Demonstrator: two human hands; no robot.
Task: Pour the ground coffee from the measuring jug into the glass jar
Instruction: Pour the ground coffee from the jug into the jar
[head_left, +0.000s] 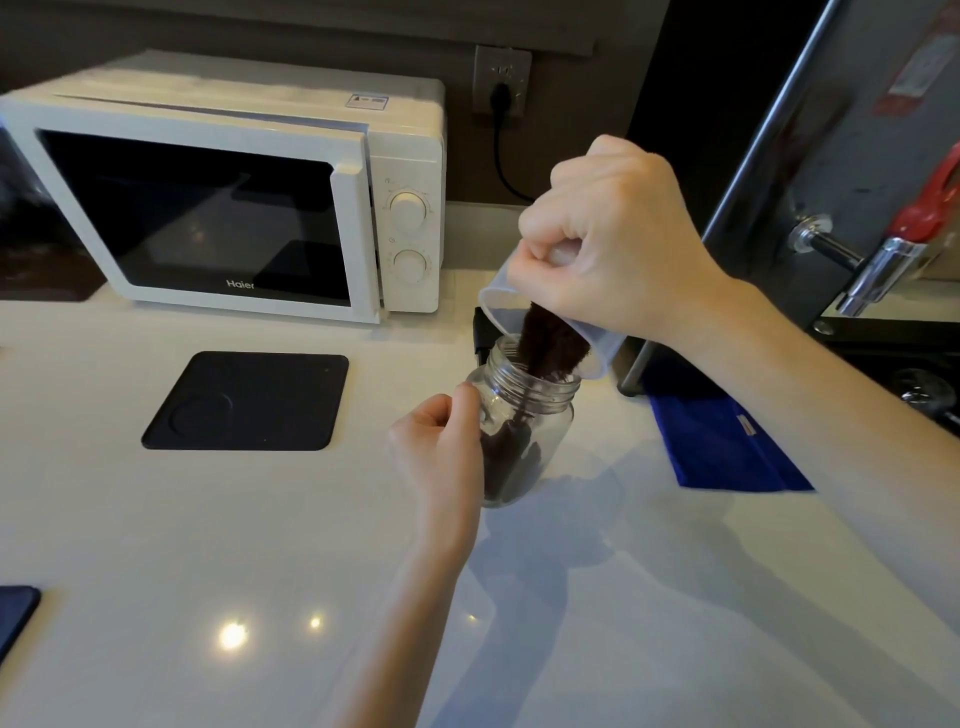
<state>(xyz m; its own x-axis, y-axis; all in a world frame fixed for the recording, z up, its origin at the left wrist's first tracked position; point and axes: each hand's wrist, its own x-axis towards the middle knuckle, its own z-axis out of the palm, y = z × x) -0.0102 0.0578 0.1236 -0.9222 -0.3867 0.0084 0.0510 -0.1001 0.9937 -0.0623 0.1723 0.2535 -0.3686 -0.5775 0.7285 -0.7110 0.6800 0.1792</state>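
Note:
A clear glass jar with a threaded neck stands tilted on the white counter, partly filled with dark ground coffee. My left hand grips the jar's left side. Above it, my right hand holds a translucent plastic measuring jug tipped steeply down, its rim over the jar's mouth. A stream of coffee grounds slides out of the jug into the jar. The jug's handle is hidden inside my fist.
A white microwave stands at the back left. A black square mat lies in front of it. A blue cloth lies right of the jar, beside a metal machine. A dark object pokes in at the lower left edge.

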